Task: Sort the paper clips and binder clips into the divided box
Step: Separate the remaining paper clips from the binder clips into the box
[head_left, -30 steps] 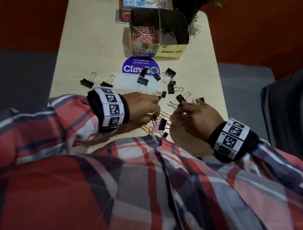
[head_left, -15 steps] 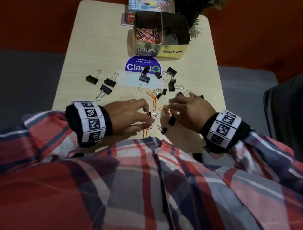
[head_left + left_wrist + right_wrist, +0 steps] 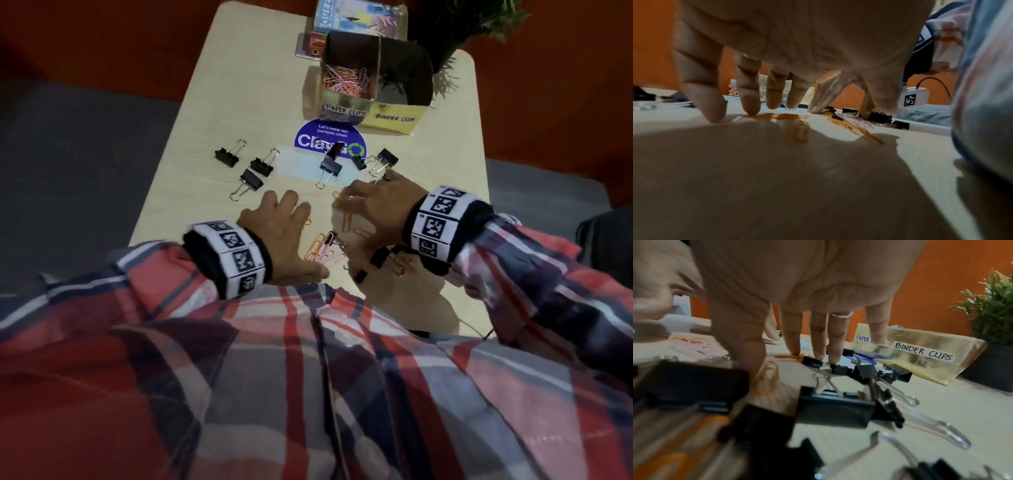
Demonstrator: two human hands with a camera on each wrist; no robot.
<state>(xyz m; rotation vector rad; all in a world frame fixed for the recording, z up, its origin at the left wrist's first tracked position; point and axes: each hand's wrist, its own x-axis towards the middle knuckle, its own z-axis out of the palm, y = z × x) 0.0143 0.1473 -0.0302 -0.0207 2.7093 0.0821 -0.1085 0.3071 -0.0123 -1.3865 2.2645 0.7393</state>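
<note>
The divided box (image 3: 394, 118) stands at the far end of the table, labelled PAPER CLIPS and BINDER CLIPS (image 3: 923, 352). Pink and orange paper clips (image 3: 346, 80) fill its left compartment; the right one looks dark. Black binder clips (image 3: 262, 166) lie scattered mid-table. Orange paper clips (image 3: 323, 250) lie between my hands. My left hand (image 3: 284, 229) is spread, with straight fingertips (image 3: 751, 110) touching the table by orange paper clips (image 3: 799, 133). My right hand (image 3: 380, 205) reaches down with straight fingers (image 3: 819, 344) onto small binder clips (image 3: 812, 361). Neither hand holds anything.
A purple round sticker (image 3: 330, 140) and a clear plastic strip (image 3: 305, 164) lie before the box. A potted plant (image 3: 995, 318) stands right of the box. A colourful book (image 3: 359, 13) and a small red item (image 3: 310, 46) sit behind it. More binder clips (image 3: 835, 408) lie under my right wrist.
Both hands have left the pile near the table's front edge and spread their fingers out straight. The right hand has moved forward onto the binder clips; the left has shifted left.
</note>
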